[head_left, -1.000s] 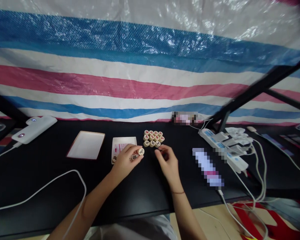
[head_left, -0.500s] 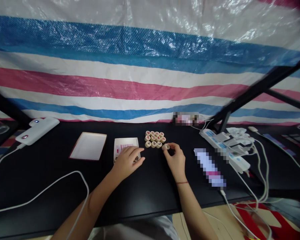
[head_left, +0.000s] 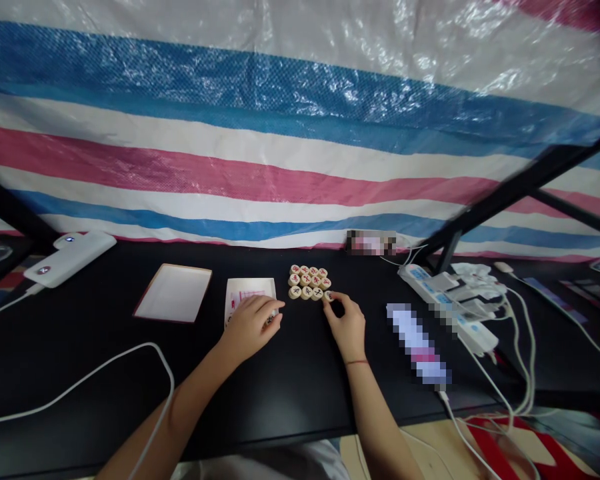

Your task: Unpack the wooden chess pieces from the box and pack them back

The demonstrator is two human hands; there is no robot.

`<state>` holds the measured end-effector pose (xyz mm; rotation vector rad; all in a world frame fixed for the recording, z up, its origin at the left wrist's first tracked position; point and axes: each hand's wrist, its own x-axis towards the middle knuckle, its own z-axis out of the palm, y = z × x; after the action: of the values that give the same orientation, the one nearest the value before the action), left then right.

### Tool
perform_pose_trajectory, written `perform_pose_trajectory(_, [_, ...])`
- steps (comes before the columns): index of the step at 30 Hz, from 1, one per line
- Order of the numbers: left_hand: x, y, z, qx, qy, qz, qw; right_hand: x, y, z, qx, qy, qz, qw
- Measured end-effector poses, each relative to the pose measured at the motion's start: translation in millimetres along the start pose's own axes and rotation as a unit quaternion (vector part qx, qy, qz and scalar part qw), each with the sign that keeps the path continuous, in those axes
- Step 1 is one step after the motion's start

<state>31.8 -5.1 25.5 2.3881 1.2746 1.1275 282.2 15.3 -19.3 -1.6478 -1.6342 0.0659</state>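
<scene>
A cluster of round wooden chess pieces (head_left: 309,281) with red and black characters lies on the black table (head_left: 290,373). My right hand (head_left: 347,323) pinches one piece (head_left: 329,296) at the cluster's right end. My left hand (head_left: 250,325) is curled over a small open box (head_left: 250,293), fingers closed on pieces I can barely see.
The box's lid (head_left: 173,293) lies to the left, a white power bank (head_left: 69,257) with cable farther left. A power strip (head_left: 447,300) with plugs and white cables sits at the right. A striped tarp (head_left: 280,133) backs the table.
My right hand carried a piece from the left hand's side to the right end of the cluster. My left hand dropped back over the box.
</scene>
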Motion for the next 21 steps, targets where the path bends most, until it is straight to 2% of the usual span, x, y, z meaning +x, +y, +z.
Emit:
perform_pose_trajectory(6, [3,-1,-4.4,0.005,-0.002,-0.003,1.0,2,1,0,-0.012,0.015,-0.031,0.999])
perform_pose_trajectory(10, [7,-16,-22.3,0.024,-0.025,-0.027,0.999,0,-21,-10,-0.028,0.08,-0.059,0.995])
perform_pose_trajectory(11, [7,-21,-28.0,0.035,-0.031,-0.036,0.998,-2,-31,-11,-0.018,0.078,-0.07,0.994])
perform_pose_trajectory(13, [6,-30,-39.1,0.065,-0.045,-0.05,0.996,-3,-54,-10,0.027,0.01,-0.101,0.994])
perform_pose_trajectory(15, [2,-37,-48.0,0.1,-0.064,-0.063,0.991,-2,-77,-4,0.068,-0.109,-0.137,0.982])
perform_pose_trajectory(17, [-4,-40,-54.1,0.129,-0.084,-0.07,0.986,2,-97,6,0.063,-0.206,-0.166,0.962])
perform_pose_trajectory(19, [-9,-41,-57.7,0.145,-0.103,-0.074,0.981,7,-108,16,0.021,-0.253,-0.18,0.95])
perform_pose_trajectory(21, [-12,-41,-59.4,0.144,-0.123,-0.078,0.979,9,-112,25,-0.018,-0.265,-0.174,0.948])
